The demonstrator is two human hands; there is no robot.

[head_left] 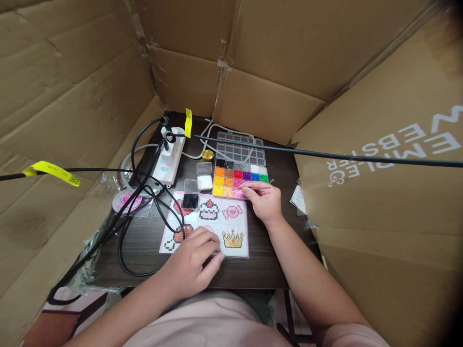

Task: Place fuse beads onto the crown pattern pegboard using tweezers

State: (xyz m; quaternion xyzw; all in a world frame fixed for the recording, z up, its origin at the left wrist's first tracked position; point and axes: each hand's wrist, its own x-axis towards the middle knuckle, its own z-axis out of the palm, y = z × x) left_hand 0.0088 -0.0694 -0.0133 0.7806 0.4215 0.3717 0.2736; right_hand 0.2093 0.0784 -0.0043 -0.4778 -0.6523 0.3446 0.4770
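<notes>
A pattern sheet [231, 226] with pixel drawings of a cupcake, a candy and a crown lies on the dark wooden table [144, 241], under a clear pegboard. My left hand [195, 260] rests flat on the sheet's near edge, fingers pressing it down beside the crown. My right hand [264, 200] is at the near right corner of the bead box [240, 177], pinching thin tweezers whose tip points left over the pink beads. The box holds compartments of coloured beads.
A white power strip [169, 156] with black cables [137, 202] sits at the left. Small clear bead tubs [204, 176], a gold tin [207, 154], the box's clear lid [240, 148] and a round pink piece [126, 200] lie around. Cardboard walls [379, 168] enclose the table.
</notes>
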